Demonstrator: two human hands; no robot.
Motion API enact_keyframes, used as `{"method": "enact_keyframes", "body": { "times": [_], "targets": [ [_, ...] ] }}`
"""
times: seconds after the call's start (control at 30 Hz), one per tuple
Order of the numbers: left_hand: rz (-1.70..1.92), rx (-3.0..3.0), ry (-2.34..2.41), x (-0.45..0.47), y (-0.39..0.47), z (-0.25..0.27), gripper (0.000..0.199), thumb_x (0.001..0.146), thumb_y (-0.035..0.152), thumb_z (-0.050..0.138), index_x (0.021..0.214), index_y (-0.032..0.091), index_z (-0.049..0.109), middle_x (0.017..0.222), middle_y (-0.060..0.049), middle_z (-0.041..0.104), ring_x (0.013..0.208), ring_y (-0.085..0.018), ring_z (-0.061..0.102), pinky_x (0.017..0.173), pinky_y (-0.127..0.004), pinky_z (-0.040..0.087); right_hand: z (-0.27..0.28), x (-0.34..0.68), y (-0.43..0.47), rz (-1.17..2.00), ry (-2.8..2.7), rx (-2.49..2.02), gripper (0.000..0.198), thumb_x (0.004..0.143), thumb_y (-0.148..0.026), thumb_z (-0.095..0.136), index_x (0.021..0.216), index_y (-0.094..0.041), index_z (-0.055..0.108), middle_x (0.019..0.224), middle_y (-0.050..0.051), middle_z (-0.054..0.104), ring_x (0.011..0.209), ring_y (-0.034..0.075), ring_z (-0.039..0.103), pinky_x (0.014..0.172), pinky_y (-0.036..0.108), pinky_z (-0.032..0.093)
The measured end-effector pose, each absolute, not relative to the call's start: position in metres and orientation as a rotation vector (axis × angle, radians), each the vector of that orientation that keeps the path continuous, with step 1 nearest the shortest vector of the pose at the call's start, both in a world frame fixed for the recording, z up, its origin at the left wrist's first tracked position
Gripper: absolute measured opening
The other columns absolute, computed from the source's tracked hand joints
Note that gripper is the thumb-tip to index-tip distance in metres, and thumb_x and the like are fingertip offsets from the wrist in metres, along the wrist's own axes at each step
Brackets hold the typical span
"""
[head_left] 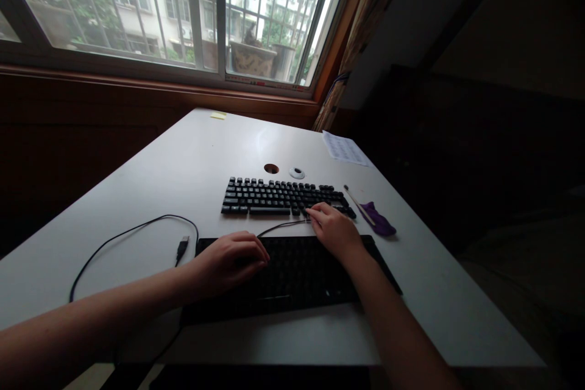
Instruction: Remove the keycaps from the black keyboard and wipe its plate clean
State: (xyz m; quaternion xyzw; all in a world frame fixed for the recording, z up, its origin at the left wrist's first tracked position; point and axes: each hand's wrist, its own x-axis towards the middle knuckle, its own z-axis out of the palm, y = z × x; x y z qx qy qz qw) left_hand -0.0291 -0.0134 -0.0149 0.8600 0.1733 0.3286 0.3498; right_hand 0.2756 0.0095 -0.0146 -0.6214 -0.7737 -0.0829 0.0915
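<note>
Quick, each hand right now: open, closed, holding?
Left hand: curled over the black keyboard; hold unclear.
Right hand: partly closed at the keycaps; hold unclear.

Nothing is legible: the far keyboard [269, 197] and seemingly printed paper [346, 148] by the desk's [178, 164] right edge show blurred marks.

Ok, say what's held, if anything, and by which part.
Can't tell: the right fingers are at the far keys, the left fingers over the keyboard.

The white desk [150, 177] carries a dark keyboard [297, 280], black keys [269, 201] in rows behind it, a USB cable [182, 248] at left, a white ring [293, 175], a brush [364, 211] against a purple cloth [382, 225], printed paper [345, 149] and a yellow note [218, 116].
</note>
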Motion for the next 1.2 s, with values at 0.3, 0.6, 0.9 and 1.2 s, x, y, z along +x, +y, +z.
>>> {"method": "enact_keyframes", "body": {
  "times": [0.3,0.6,0.9,1.2],
  "targets": [
    [0.839,2.229,0.464,-0.029,-0.014,-0.013,0.01,0.097,0.016,0.061,0.097,0.015,0.07,0.098,-0.008,0.073,0.092,-0.018,0.069,0.082,-0.027,0.056,-0.017,0.273,0.011,-0.247,-2.319,-1.863,0.031,0.099,-0.022,0.053,0.123,-0.024,0.073,0.124,0.006,0.07,0.108,0.021,0.067,0.092,0.029,0.054],
    [0.841,2.234,0.471,-0.029,-0.013,-0.015,0.01,0.096,0.015,0.061,0.097,0.015,0.071,0.097,-0.008,0.073,0.091,-0.018,0.069,0.081,-0.026,0.056,-0.016,0.267,0.008,-0.259,-2.298,-1.88,0.03,0.099,-0.023,0.053,0.122,-0.024,0.073,0.122,0.005,0.07,0.106,0.022,0.068,0.087,0.029,0.055],
    [0.873,2.234,0.466,-0.029,-0.014,-0.013,0.01,0.097,0.015,0.06,0.097,0.015,0.07,0.097,-0.009,0.073,0.089,-0.017,0.069,0.079,-0.026,0.057,0.005,0.269,-0.006,-0.23,-2.237,-1.733,0.031,0.099,-0.025,0.055,0.126,-0.018,0.07,0.118,0.01,0.069,0.105,0.025,0.067,0.099,0.037,0.052],
    [1.12,2.402,0.466,-0.034,-0.02,-0.017,0.025,0.096,0.021,0.067,0.121,0.018,0.063,0.104,-0.008,0.068,0.089,-0.017,0.068,0.08,-0.027,0.057,0.036,0.2,-0.079,0.173,-2.431,-1.553,0.019,0.099,-0.017,0.056,0.095,-0.019,0.075,0.092,0.006,0.067,0.089,0.02,0.064,0.085,0.032,0.052]
  ]
}}
